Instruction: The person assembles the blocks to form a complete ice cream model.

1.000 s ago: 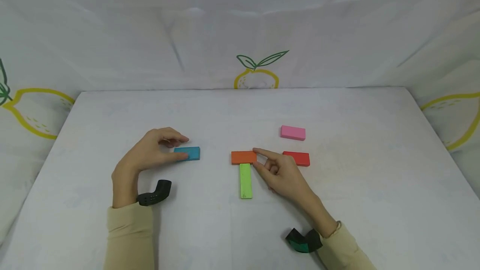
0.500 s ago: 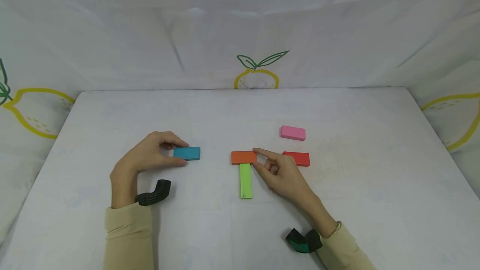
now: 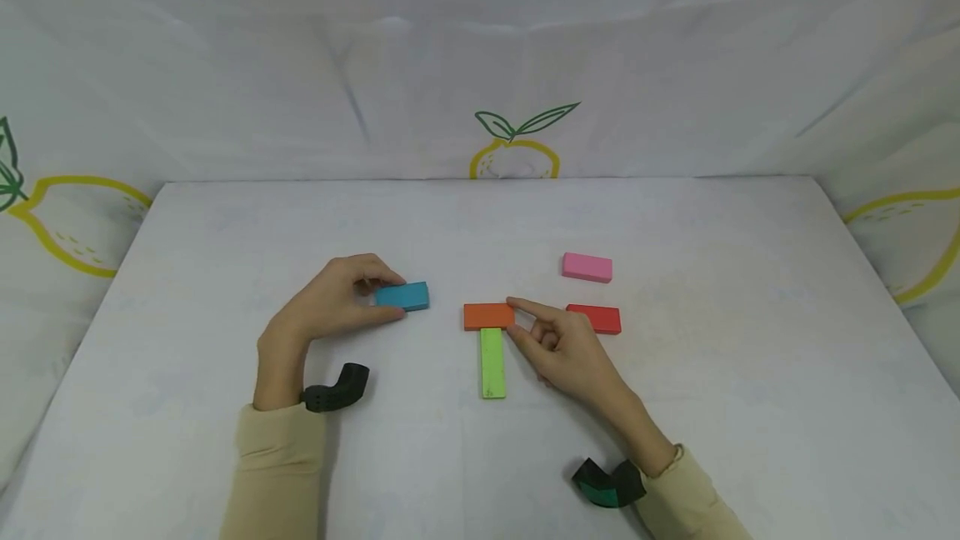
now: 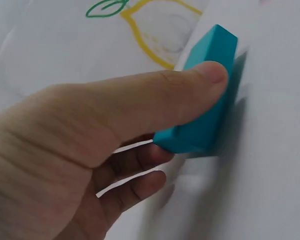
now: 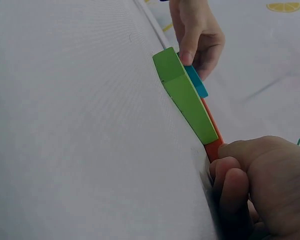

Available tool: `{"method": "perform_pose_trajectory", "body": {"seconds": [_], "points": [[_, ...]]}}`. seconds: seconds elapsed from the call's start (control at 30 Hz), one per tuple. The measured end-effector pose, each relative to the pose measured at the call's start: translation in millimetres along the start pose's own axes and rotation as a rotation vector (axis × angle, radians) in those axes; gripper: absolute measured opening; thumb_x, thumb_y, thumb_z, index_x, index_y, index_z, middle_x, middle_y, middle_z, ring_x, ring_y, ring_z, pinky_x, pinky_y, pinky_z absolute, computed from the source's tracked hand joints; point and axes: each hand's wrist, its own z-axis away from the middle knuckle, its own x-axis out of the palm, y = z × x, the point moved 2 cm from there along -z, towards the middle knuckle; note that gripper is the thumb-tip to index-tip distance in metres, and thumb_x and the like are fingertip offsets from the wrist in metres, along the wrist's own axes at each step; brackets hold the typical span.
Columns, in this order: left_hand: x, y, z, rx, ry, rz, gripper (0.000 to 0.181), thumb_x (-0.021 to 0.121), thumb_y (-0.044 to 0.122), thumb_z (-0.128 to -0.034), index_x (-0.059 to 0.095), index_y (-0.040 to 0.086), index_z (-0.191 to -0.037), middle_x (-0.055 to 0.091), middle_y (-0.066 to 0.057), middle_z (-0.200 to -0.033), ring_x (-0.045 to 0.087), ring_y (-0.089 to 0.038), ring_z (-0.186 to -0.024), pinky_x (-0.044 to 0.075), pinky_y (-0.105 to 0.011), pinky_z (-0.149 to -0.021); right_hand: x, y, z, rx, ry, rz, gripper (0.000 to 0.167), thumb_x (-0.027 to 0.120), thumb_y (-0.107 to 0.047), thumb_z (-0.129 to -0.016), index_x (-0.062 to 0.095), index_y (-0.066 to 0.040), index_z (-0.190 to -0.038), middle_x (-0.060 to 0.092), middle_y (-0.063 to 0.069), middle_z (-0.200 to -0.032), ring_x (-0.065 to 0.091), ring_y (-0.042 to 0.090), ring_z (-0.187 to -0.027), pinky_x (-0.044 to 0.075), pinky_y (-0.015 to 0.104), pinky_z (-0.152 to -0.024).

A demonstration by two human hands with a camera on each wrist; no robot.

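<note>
White cloth hangs as a backdrop (image 3: 300, 65) behind our desk (image 3: 750, 357), printed with yellow lemon outlines and green leaves, and the desk is white too. On it we count five small rectangular blocks, each a different colour.

Our left hand (image 3: 330, 302) pinches a flat, oblong blue block (image 3: 405, 297) by its left end, thumb on the near side and fingers on the far side, parted only as far as the block is wide. The blue block's right end reaches out free of our fingers, left of the middle of the desk; whether it rests on the cloth or is slightly raised, we cannot tell.

Our right hand (image 3: 562, 348) holds the right end of an oblong orange block (image 3: 487, 317), with the index finger at its far corner and the thumb at its near corner; the other fingers are curled in. The orange block lies crosswise against the far end of a long, slim green block (image 3: 492, 365), which points back towards us, so that the two make a T. A gap separates the blue block from the orange one.

Just beyond our right hand, and partly hidden by it, we see an oblong red block (image 3: 600, 320), with an oblong pink block (image 3: 587, 267) farther back. Beige sleeves (image 3: 277, 465) cover our forearms, and a dark curved piece (image 3: 336, 388) sits by our left wrist.
</note>
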Motion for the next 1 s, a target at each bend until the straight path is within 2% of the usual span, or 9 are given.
{"method": "perform_pose_trajectory", "body": {"seconds": [0.13, 0.33, 0.7, 1.0], "points": [[8.8, 7.0, -7.2, 0.015, -0.015, 0.009, 0.03, 0.084, 0.015, -0.0821, 0.077, 0.009, -0.111, 0.073, 0.0, -0.104, 0.062, -0.014, -0.098, 0.052, -0.031, -0.092, 0, 0, -0.1, 0.006, 0.001, 0.004, 0.041, 0.071, -0.014, -0.096, 0.065, -0.006, -0.136, 0.056, -0.005, -0.06, 0.046, 0.004, -0.04, 0.035, 0.019, -0.039], [17.7, 12.0, -12.7, 0.001, -0.05, 0.0, 0.031, 0.083, 0.016, -0.0833, 0.076, 0.009, -0.113, 0.073, 0.0, -0.107, 0.063, -0.015, -0.101, 0.053, -0.037, -0.096, 0, 0, 0.0, 0.011, 0.001, 0.014, 0.042, 0.072, -0.015, -0.096, 0.065, -0.007, -0.137, 0.056, -0.005, -0.06, 0.046, 0.005, -0.04, 0.034, 0.019, -0.039], [16.2, 6.2, -9.4, -0.018, -0.055, 0.002, 0.038, 0.085, 0.017, -0.0812, 0.074, 0.009, -0.116, 0.072, -0.003, -0.112, 0.062, -0.017, -0.1, 0.052, -0.035, -0.094, 0, -1, 0.2, 0.012, 0.002, 0.018, 0.042, 0.072, -0.015, -0.096, 0.065, -0.007, -0.136, 0.055, -0.005, -0.06, 0.045, 0.004, -0.04, 0.034, 0.019, -0.04], [18.6, 8.5, -12.6, 0.037, -0.022, 0.002, 0.03, 0.082, 0.011, -0.0836, 0.075, 0.007, -0.113, 0.073, -0.005, -0.108, 0.063, -0.018, -0.096, 0.054, -0.032, -0.09, 0, -1, 0.0, 0.014, 0.0, 0.014, 0.042, 0.071, -0.016, -0.096, 0.065, -0.006, -0.136, 0.055, -0.005, -0.06, 0.046, 0.004, -0.04, 0.034, 0.019, -0.04]]}}
